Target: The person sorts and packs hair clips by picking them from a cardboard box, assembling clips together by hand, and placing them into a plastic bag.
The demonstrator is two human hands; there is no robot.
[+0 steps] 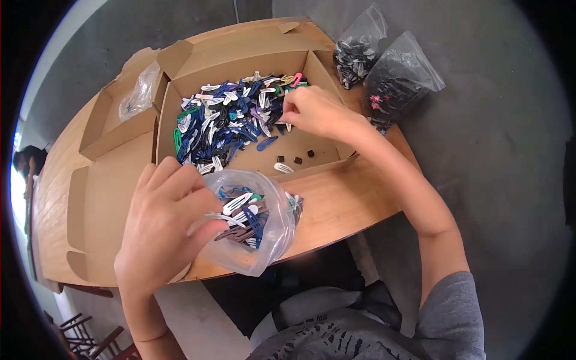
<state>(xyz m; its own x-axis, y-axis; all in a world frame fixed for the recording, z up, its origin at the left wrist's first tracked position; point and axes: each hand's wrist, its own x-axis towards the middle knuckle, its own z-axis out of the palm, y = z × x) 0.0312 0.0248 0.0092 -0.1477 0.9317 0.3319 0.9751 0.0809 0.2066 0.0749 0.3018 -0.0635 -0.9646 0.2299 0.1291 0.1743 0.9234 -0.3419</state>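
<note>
My left hand (171,222) is closed in a pinch at the left rim of a clear plastic bag (279,240). A white snap hair clip (233,221) shows at its fingertips, over the bag's mouth. Inside the bag lie white, navy and brown hair clips. My right hand (315,111) reaches into the right side of a cardboard box (327,81), fingers pinched together above the hair clips; what they hold is hidden. The heap of hair clips (231,114) is mostly navy, white and black, with some green, pink and yellow ones.
Several small black pieces (298,160) and a white clip (284,168) lie near the box's front wall. Two filled zip bags (396,72) stand at the right edge of the wooden table (342,201). A smaller open box (99,129) on the left holds a crumpled clear bag (140,93).
</note>
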